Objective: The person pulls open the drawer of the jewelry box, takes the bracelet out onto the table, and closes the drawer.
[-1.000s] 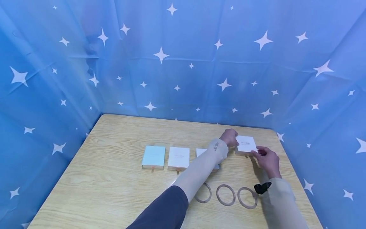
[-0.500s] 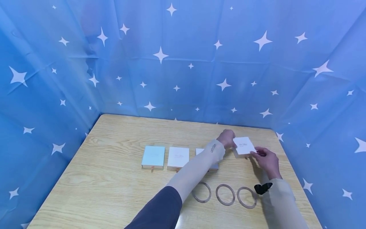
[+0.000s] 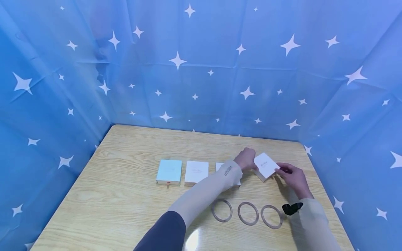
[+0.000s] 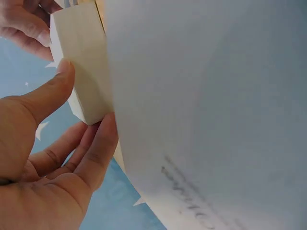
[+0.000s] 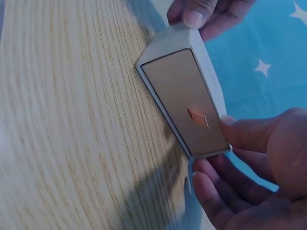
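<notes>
A white drawer box (image 3: 265,165) with small script on its lid sits turned corner-forward at the table's right, held between both hands. My left hand (image 3: 246,159) grips its left corner, thumb and fingers on either side. On the right corner, my right hand (image 3: 294,178) pinches the box with thumb and fingertips. The right wrist view shows the box tilted, its tan drawer front (image 5: 182,96) pushed in and an orange ribbon tab (image 5: 198,118) sticking out. A white lettered surface (image 4: 201,96) fills much of the left wrist view; which box it belongs to I cannot tell.
To the left stand a light-blue box (image 3: 169,171), a white box (image 3: 196,172) and another white box (image 3: 219,166), partly hidden by the left forearm. Three bangles lie nearer: left bangle (image 3: 231,211), middle bangle (image 3: 258,216), right bangle (image 3: 263,218). A starry blue curtain (image 3: 201,80) surrounds the table.
The held box has turned from roughly square-on to corner-forward. The left hand has come slightly nearer with it, while the right hand has kept about its place.
</notes>
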